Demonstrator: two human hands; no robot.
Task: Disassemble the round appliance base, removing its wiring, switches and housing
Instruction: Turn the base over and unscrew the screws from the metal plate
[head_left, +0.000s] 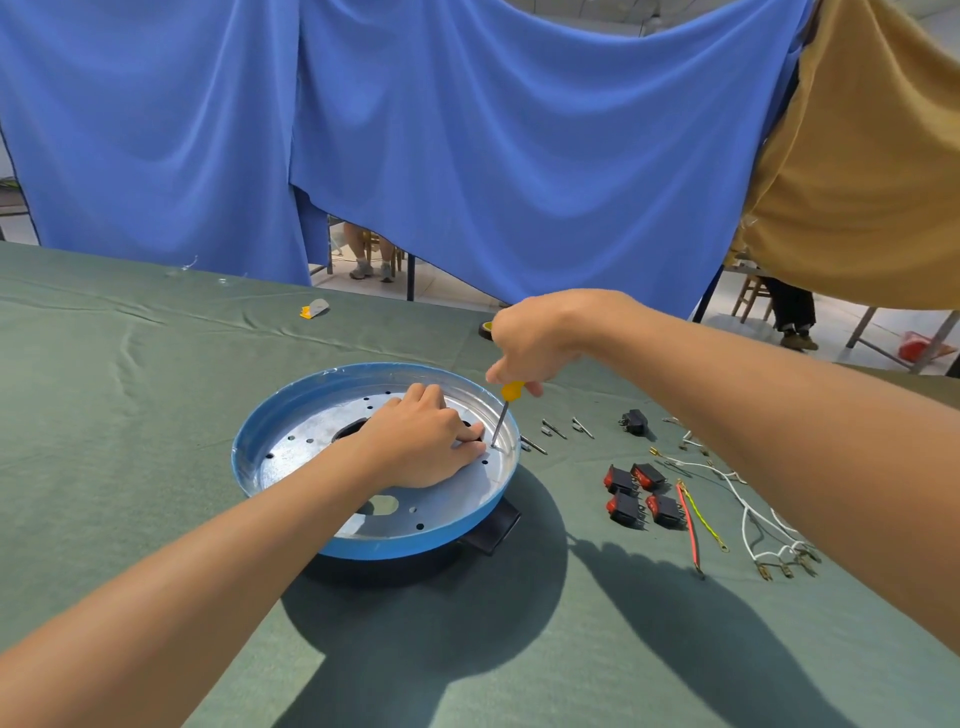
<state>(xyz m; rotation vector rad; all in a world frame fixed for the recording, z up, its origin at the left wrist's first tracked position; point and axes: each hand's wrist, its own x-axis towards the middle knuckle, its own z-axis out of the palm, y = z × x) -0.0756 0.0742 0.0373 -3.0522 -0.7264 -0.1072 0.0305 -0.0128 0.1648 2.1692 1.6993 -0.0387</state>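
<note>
The round appliance base (291, 421), blue outside with a perforated silver metal plate inside, lies on the green table cloth. My left hand (421, 441) rests flat on the plate, fingers spread near its right rim. My right hand (535, 343) grips a yellow-handled screwdriver (506, 405), held upright with its tip on the plate beside my left fingertips. A black part (498, 527) sticks out from under the base at the right.
To the right of the base lie several red and black rocker switches (641, 491), a black part (635, 420), several screws (558, 428), and loose white, red and yellow-green wires (748, 514). A tape roll (485, 328) and a yellow scrap (314, 309) lie farther back. Blue curtains hang behind.
</note>
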